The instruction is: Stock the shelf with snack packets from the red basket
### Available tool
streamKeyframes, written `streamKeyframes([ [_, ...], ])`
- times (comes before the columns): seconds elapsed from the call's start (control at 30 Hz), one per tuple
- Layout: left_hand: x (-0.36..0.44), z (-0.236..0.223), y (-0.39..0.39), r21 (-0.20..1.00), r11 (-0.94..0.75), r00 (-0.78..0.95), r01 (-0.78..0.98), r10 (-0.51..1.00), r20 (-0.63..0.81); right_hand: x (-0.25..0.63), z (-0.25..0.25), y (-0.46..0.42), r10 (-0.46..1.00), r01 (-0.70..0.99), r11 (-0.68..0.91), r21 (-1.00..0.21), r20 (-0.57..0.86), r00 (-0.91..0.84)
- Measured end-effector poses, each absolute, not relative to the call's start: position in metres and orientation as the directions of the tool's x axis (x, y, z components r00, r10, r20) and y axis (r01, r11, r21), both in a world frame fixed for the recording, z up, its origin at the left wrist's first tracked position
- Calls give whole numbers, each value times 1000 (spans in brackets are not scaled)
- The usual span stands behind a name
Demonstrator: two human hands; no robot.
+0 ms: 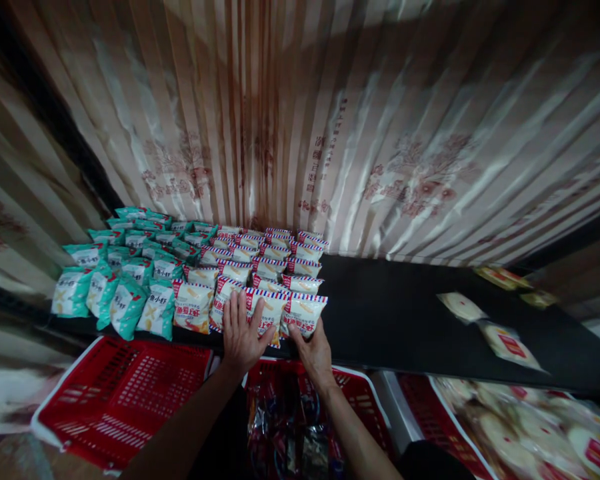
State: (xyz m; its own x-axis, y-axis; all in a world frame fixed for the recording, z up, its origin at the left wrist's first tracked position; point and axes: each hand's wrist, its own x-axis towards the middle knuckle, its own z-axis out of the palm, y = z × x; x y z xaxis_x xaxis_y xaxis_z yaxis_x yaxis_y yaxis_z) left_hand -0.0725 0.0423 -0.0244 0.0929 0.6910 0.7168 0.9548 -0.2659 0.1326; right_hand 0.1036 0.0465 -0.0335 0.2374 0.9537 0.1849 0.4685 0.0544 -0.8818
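Note:
My left hand (243, 333) lies against the front of the white snack bags with red print and striped top edges, its fingers stretched out and the thumb apart. Beside it, my right hand (314, 353) grips the lower part of a snack bag (304, 308) at the right end of the front row, thumb on its face and fingers at its right side. More white bags (270, 268) stand upright in rows behind. To their left, teal snack bags (125, 303) are lined up on the same black shelf (380, 313).
A red basket (115, 393) sits below at left. Another red basket (363, 383), with dark shiny packets, is beneath my hands. Round pale packaged items (535, 427) fill a container at lower right; a few packs (510, 345) lie on the shelf's right. A printed curtain (350, 167) hangs behind.

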Motion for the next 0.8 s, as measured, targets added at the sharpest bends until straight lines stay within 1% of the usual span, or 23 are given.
streamKeyframes([
  [0.23, -72, -28, 45, 135, -262, 87, 956, 688, 721, 102, -30, 47, 964, 456, 3, -890, 125, 236],
  [0.37, -72, -28, 45, 145, -266, 78, 953, 677, 732, 102, -31, 47, 960, 434, 2, -901, 124, 252],
  [0.53, -72, -28, 41, 149, -286, 85, 947, 668, 739, 104, -37, 44, 947, 390, 57, -919, 173, 269],
  [0.67, -73, -25, 37, 149, -287, 92, 946, 680, 727, 105, -38, 39, 942, 391, 80, -917, 199, 272],
  [0.8, -74, -18, 24, 146, -279, 92, 949, 689, 719, 109, -45, 31, 920, 430, 155, -890, 288, 265],
])
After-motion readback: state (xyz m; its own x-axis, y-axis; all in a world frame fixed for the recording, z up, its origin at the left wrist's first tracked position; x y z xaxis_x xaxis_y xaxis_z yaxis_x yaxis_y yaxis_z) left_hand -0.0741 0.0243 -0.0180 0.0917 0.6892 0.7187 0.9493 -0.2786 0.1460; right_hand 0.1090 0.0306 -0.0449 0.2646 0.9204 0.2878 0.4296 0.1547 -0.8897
